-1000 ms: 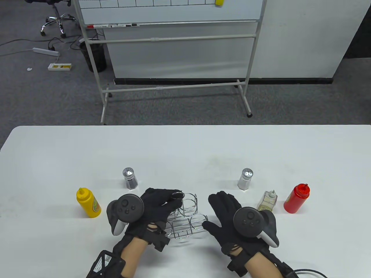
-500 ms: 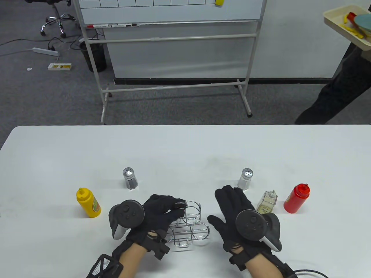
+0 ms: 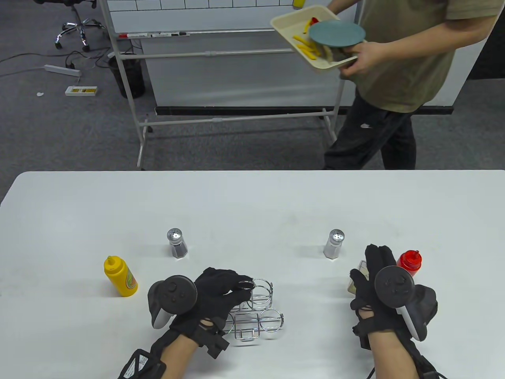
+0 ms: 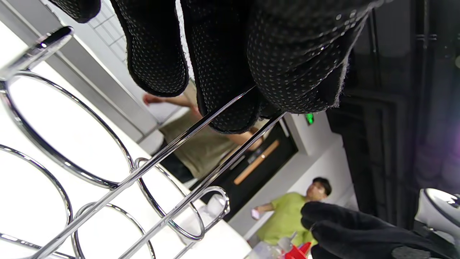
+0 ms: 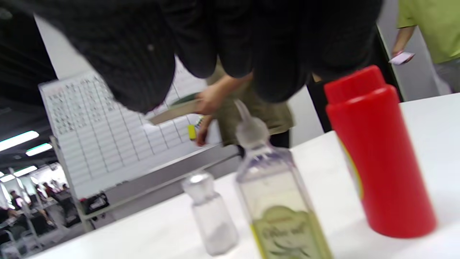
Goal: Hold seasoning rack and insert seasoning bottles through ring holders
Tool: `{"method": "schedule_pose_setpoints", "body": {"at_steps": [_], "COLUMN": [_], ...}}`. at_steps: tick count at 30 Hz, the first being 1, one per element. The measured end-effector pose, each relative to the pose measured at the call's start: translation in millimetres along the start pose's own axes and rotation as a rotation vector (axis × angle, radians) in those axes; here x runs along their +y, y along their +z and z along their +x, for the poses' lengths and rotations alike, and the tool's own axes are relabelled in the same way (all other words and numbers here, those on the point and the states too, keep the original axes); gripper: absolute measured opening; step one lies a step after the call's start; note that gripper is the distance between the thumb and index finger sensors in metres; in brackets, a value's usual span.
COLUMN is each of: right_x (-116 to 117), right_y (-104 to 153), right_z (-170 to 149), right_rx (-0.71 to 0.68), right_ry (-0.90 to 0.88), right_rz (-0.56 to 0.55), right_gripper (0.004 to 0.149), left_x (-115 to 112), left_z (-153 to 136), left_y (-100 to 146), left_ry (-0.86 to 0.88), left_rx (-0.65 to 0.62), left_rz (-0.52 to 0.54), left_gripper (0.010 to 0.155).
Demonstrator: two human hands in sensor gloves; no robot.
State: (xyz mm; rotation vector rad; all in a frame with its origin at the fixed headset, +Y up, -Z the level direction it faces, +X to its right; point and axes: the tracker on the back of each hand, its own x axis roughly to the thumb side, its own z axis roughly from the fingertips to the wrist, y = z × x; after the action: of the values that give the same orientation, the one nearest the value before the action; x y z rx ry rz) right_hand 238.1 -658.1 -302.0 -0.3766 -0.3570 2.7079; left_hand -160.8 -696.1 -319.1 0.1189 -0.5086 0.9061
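Observation:
The chrome wire seasoning rack (image 3: 258, 316) stands on the white table (image 3: 252, 205) near the front edge. My left hand (image 3: 241, 285) pinches its top handle loop; in the left wrist view the fingers (image 4: 222, 72) close on the rack's wires (image 4: 107, 180). My right hand (image 3: 375, 264) hovers open over the clear oil bottle (image 3: 354, 281), which it mostly hides. In the right wrist view the fingers (image 5: 273, 54) hang just above the oil bottle (image 5: 284, 205), not touching. The red squeeze bottle (image 3: 410, 261) (image 5: 381, 154) stands right beside it. The salt shaker (image 3: 334, 243) stands behind and to the left.
A pepper shaker (image 3: 177, 243) and a yellow squeeze bottle (image 3: 120, 276) stand left of the rack. A person (image 3: 394, 79) carrying a tray (image 3: 315, 35) walks past beyond the table's far edge, in front of a whiteboard stand (image 3: 236, 55).
My right hand moved right, from beside the rack to above the oil bottle. My left hand kept its hold on the rack. A person with a tray walked in from the right.

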Motion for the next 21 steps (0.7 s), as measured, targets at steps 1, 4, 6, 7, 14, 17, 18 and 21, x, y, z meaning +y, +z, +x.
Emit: {"method": "schedule_pose_setpoints", "body": {"at_steps": [1,4,6,7,14,17,18,21], "right_x": [4.8,17.5,23.6,25.1,31.5,33.1,33.6,32.8], "right_y": [-2.0,-8.3,-11.7,-12.7,-20.3,-20.0,-19.5,-15.9], "right_z": [-2.3,-7.6,-10.4,-11.0,-8.6,-4.9,-3.3,4.6], "right_rx": [0.024,0.054,0.059,0.059,-0.016,-0.035,-0.042,-0.068], "right_ry": [0.028,0.060,0.055,0.048,0.091,0.108,0.124,0.128], "right_rz": [0.025,0.044,0.041,0.028,-0.148,-0.157,-0.161,-0.168], "right_gripper": [0.074,0.076,0.075,0.074,0.056,0.056,0.056,0.057], "left_x": [-0.2,-0.7,-1.0,-1.1,-1.5,-1.6,-1.7,-2.0], "left_z": [0.1,0.2,0.3,0.2,0.6,0.6,0.5,0.7], "left_y": [-0.1,-0.2,-0.1,-0.2,-0.4,-0.5,-0.6,-0.7], "left_ry": [-0.003,-0.009,-0.012,-0.013,-0.010,-0.007,-0.005,-0.004], "left_rx": [-0.001,-0.005,-0.005,-0.006,-0.009,-0.012,-0.013,-0.014], "left_rz": [-0.003,-0.007,-0.009,-0.009,-0.011,-0.011,-0.011,-0.013], "left_gripper": [0.041,0.041,0.041,0.041,0.041,0.041,0.041,0.041]}}
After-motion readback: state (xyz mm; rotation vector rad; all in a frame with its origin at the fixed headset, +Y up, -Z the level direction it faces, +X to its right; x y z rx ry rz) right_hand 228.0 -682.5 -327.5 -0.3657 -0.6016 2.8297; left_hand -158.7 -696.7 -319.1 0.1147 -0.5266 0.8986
